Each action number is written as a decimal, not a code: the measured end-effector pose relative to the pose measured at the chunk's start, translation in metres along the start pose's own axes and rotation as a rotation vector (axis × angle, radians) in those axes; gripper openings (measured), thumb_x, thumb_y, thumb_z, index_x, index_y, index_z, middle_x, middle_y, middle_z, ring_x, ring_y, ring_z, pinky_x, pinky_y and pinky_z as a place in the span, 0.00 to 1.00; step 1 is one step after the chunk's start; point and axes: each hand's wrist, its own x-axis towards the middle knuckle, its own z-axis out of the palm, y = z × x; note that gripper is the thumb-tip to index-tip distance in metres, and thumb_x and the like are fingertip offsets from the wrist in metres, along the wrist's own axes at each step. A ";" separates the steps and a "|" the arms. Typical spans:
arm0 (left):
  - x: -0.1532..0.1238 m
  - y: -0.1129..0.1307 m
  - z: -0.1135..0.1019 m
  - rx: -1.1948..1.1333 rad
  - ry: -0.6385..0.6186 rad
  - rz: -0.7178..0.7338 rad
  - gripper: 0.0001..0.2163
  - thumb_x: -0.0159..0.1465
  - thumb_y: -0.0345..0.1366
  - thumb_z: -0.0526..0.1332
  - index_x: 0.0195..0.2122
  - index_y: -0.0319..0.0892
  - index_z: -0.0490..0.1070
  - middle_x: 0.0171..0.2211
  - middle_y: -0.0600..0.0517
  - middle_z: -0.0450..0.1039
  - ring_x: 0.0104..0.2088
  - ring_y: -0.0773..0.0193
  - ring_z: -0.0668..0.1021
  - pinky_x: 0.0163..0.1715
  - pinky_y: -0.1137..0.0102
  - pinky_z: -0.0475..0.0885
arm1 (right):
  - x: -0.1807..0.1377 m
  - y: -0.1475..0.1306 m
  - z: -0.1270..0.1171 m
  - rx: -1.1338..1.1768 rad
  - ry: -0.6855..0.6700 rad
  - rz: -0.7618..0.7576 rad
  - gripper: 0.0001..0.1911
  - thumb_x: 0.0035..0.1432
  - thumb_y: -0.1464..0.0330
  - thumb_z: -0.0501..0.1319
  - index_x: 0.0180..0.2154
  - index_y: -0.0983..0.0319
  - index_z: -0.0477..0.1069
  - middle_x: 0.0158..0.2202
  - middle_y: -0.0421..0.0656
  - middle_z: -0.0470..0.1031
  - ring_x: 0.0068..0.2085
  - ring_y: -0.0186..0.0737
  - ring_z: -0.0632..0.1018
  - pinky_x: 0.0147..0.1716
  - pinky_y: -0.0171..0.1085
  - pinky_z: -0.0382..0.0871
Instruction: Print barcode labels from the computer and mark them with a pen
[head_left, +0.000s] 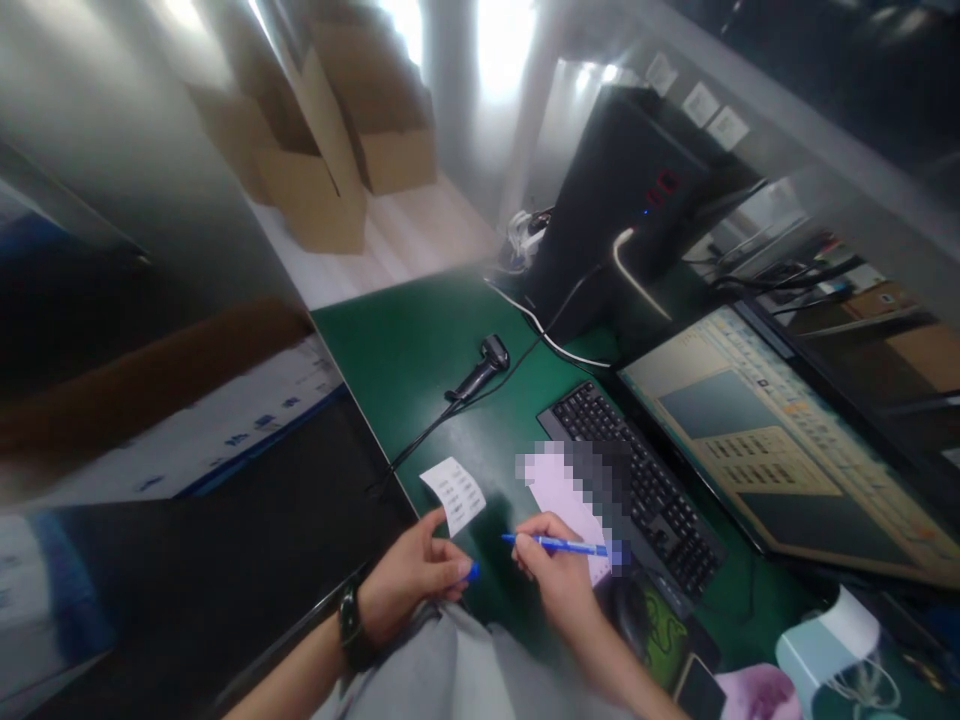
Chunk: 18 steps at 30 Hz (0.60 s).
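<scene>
My left hand [416, 572], a dark band on its wrist, is closed with a small blue pen cap [472, 571] pinched between thumb and fingers. Its index finger meets the lower edge of a white slip of paper [454, 492] with rows of small dark print. My right hand [553, 565] grips a blue pen [570, 546], its tip pointing left toward the cap and the slip. Under the pen and right hand lies a pink sheet [566, 495], partly blurred out by coarse pixels.
On the green desk [397, 330] lie a black barcode scanner [480, 370] with its cable and a keyboard [645, 490]. A lit monitor [757, 440] and a black computer tower [600, 210] stand behind. A mouse [628, 610] sits by my right wrist; cardboard boxes [322, 200] are beyond.
</scene>
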 end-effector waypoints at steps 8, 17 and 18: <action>-0.024 0.024 0.027 0.067 -0.037 0.102 0.46 0.50 0.36 0.70 0.61 0.39 0.39 0.28 0.50 0.74 0.24 0.68 0.72 0.23 0.74 0.68 | -0.022 -0.039 -0.006 -0.084 -0.110 -0.093 0.06 0.53 0.66 0.62 0.27 0.62 0.72 0.23 0.37 0.70 0.26 0.32 0.68 0.26 0.31 0.60; -0.035 0.023 0.038 0.100 -0.073 0.179 0.44 0.47 0.37 0.72 0.59 0.39 0.44 0.28 0.50 0.74 0.23 0.67 0.74 0.23 0.73 0.68 | -0.035 -0.038 -0.003 -0.060 -0.237 -0.171 0.20 0.53 0.56 0.61 0.46 0.57 0.72 0.25 0.37 0.68 0.25 0.34 0.67 0.25 0.33 0.60; -0.038 0.022 0.038 0.092 -0.069 0.205 0.43 0.47 0.37 0.72 0.58 0.39 0.45 0.28 0.50 0.74 0.23 0.67 0.74 0.23 0.72 0.69 | -0.037 -0.036 -0.010 -0.012 -0.226 -0.160 0.25 0.53 0.52 0.58 0.50 0.56 0.69 0.24 0.38 0.67 0.24 0.35 0.66 0.23 0.33 0.60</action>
